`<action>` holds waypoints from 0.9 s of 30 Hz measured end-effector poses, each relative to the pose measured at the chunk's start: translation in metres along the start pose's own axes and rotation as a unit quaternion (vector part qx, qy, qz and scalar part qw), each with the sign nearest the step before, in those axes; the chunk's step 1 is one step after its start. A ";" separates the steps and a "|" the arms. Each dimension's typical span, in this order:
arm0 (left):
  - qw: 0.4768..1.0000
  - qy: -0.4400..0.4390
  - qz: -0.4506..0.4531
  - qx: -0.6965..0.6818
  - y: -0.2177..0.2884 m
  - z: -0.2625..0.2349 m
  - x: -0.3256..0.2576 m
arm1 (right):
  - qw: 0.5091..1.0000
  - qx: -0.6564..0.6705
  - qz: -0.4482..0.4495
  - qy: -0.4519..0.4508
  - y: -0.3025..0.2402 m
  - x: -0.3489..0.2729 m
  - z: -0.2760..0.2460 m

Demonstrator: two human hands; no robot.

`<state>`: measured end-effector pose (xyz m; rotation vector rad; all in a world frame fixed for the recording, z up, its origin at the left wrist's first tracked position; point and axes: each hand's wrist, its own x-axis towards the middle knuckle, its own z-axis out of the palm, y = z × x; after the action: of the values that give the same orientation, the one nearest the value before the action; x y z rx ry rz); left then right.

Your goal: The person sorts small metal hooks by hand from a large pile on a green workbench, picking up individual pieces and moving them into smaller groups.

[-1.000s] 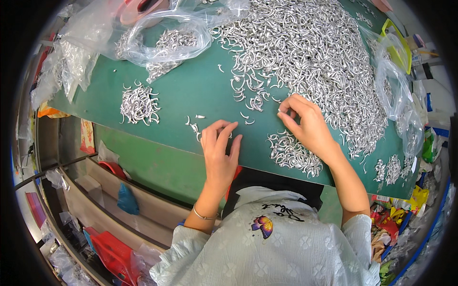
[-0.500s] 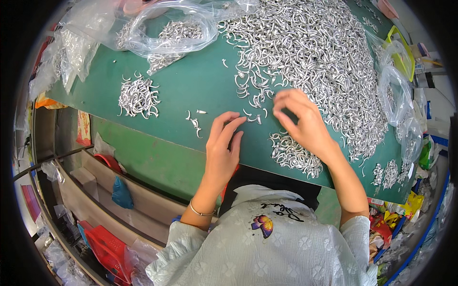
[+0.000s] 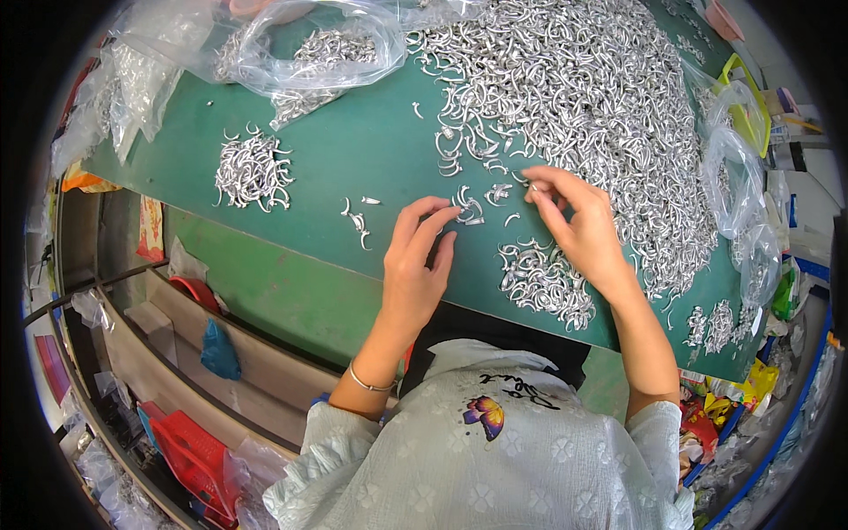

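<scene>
Small curved silver metal pieces cover much of the green table. My left hand rests low over the table, thumb apart from its bent fingers. Its fingertips touch a few loose curved pieces. My right hand is at the edge of the big heap, thumb and forefinger pinched on a curved metal piece, partly hidden by the fingertips. Between the hands lie a few more pieces. A small pile sits just below my right hand.
Another small pile lies on the left, with a few stray pieces nearer my left hand. An open clear plastic bag of pieces stands at the far left. More clear bags and a yellow-green basket line the right edge.
My right hand has shifted slightly right, and its thumb and forefinger have come together. Several pieces now lie closer between the hands. My left fingertips have moved onto the loose pieces.
</scene>
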<state>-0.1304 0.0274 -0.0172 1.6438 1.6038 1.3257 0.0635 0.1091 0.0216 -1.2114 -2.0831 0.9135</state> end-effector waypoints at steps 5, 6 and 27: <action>1.000 0.003 0.022 0.010 -0.003 0.001 -0.002 | 0.958 -0.222 -0.151 -0.097 0.008 0.002 0.004; 1.000 0.004 0.024 0.013 -0.003 0.002 -0.002 | 0.974 -0.174 -0.126 -0.076 0.009 0.002 0.001; 0.998 0.014 0.049 0.040 -0.002 0.005 -0.001 | 0.792 0.536 0.235 -0.173 0.016 0.003 -0.023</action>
<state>-0.1266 0.0283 -0.0219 1.7807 1.6311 1.3551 0.0871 0.1244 0.0231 -0.9040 -1.0213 2.2605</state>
